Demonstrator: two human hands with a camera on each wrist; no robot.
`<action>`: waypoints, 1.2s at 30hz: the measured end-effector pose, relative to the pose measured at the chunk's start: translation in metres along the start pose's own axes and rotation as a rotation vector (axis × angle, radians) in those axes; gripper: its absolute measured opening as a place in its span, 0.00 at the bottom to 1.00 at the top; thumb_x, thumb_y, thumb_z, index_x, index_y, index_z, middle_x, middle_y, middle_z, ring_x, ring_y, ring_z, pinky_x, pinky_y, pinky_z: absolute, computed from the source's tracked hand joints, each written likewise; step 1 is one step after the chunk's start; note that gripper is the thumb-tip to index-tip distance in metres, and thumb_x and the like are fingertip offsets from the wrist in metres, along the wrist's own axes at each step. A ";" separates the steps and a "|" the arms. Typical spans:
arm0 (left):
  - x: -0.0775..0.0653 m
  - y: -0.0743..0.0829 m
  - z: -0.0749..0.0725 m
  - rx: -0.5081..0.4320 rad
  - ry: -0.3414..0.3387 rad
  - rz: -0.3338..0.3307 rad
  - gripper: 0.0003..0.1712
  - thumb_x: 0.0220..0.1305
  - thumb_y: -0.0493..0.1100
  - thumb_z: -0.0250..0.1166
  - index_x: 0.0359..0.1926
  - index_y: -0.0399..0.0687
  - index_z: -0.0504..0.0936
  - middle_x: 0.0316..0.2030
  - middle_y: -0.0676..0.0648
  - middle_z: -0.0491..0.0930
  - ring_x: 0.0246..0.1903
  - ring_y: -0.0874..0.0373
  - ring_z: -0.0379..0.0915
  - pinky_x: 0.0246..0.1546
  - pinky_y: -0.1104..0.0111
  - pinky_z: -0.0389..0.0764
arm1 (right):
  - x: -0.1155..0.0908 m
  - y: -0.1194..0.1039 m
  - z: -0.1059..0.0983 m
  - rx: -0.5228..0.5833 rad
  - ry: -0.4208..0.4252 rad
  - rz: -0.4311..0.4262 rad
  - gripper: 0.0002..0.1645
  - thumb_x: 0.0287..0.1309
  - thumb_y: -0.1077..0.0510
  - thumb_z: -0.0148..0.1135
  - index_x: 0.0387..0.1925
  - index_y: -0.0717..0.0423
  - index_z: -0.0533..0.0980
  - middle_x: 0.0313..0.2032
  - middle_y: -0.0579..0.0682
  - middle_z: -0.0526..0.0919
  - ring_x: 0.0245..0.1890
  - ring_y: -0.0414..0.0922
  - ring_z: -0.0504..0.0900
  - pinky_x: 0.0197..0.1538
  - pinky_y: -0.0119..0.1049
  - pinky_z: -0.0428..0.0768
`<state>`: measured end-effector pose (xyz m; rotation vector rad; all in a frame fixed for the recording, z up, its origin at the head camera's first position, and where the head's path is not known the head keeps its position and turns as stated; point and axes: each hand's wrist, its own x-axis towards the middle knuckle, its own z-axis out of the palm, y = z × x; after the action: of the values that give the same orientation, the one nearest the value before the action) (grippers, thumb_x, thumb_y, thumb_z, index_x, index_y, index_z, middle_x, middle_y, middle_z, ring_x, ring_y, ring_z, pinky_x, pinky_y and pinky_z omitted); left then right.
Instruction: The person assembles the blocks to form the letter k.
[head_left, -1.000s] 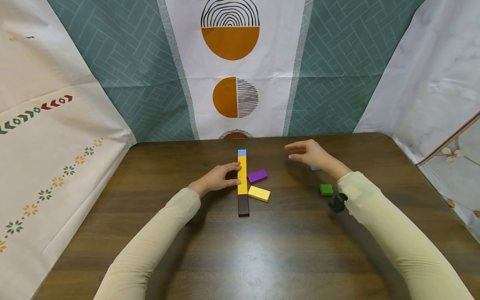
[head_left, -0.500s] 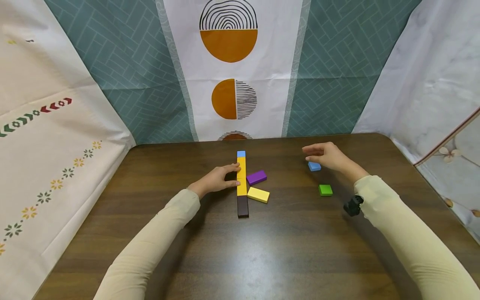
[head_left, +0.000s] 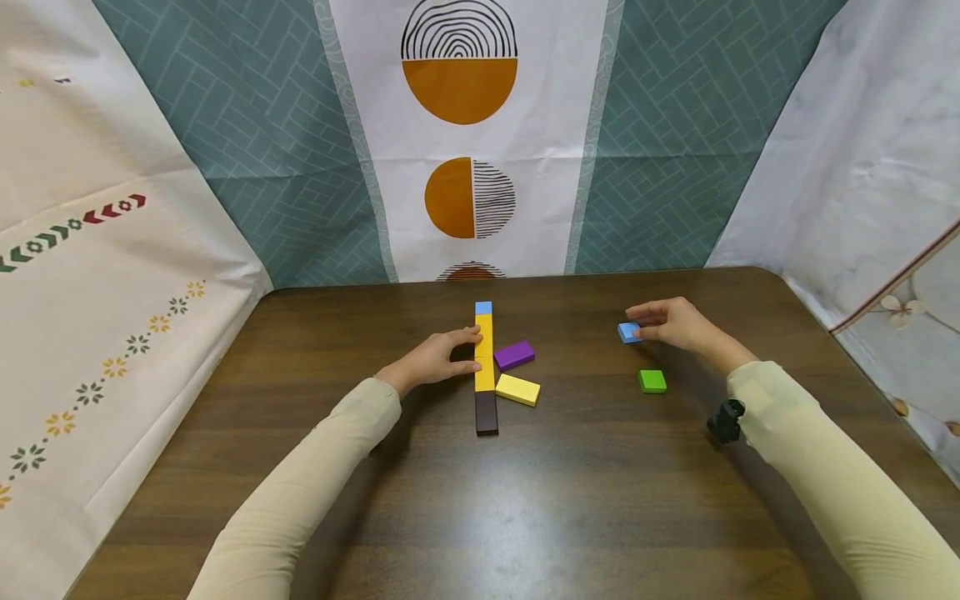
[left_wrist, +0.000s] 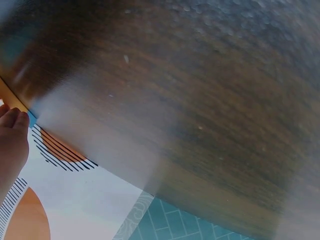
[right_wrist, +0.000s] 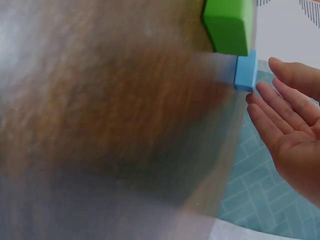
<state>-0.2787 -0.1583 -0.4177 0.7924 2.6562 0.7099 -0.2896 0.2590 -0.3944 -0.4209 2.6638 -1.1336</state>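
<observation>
My left hand [head_left: 431,357] rests with relaxed fingers and thumb at the left edge of two orange-yellow blocks [head_left: 486,371]. These lie end to end in a straight row, with a small blue block [head_left: 483,307] at the far end and a dark brown block [head_left: 487,414] at the near end. At the right, my right hand [head_left: 681,325] reaches around a light blue block [head_left: 627,333], thumb beside its near right corner, fingers over its far side. In the right wrist view the fingers are extended close to that blue block [right_wrist: 245,72]; contact is unclear.
A purple block [head_left: 514,356] and a pale yellow block [head_left: 517,390] lie just right of the row. A green block [head_left: 652,382] sits nearer than the light blue one. Patterned cloth [head_left: 300,208] hangs behind the brown wooden table [head_left: 570,500].
The right hand has moved right and lowered to the light blue block, which it partly covered from view before. The left hand and the row of blocks have stayed in place.
</observation>
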 end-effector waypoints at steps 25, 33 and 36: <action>0.001 -0.001 0.000 -0.007 -0.002 0.012 0.38 0.64 0.54 0.63 0.69 0.42 0.65 0.72 0.48 0.56 0.72 0.53 0.48 0.70 0.58 0.53 | 0.003 0.010 0.005 -0.074 0.023 -0.005 0.24 0.57 0.65 0.66 0.55 0.67 0.76 0.52 0.67 0.78 0.53 0.61 0.78 0.52 0.50 0.79; 0.001 -0.002 0.000 -0.011 0.003 0.009 0.37 0.64 0.53 0.64 0.69 0.42 0.65 0.72 0.48 0.56 0.72 0.53 0.48 0.70 0.58 0.53 | 0.005 0.009 0.006 -0.067 0.033 -0.012 0.23 0.56 0.65 0.68 0.54 0.67 0.77 0.51 0.66 0.79 0.53 0.60 0.79 0.51 0.49 0.79; 0.001 -0.002 0.000 -0.009 0.006 0.012 0.37 0.65 0.53 0.64 0.69 0.42 0.65 0.72 0.48 0.56 0.72 0.53 0.48 0.70 0.58 0.54 | 0.006 0.008 0.007 -0.065 0.035 -0.008 0.23 0.56 0.64 0.68 0.54 0.67 0.77 0.51 0.66 0.79 0.53 0.60 0.79 0.50 0.46 0.80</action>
<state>-0.2800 -0.1592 -0.4186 0.8062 2.6534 0.7284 -0.2950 0.2577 -0.4058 -0.4270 2.7376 -1.0686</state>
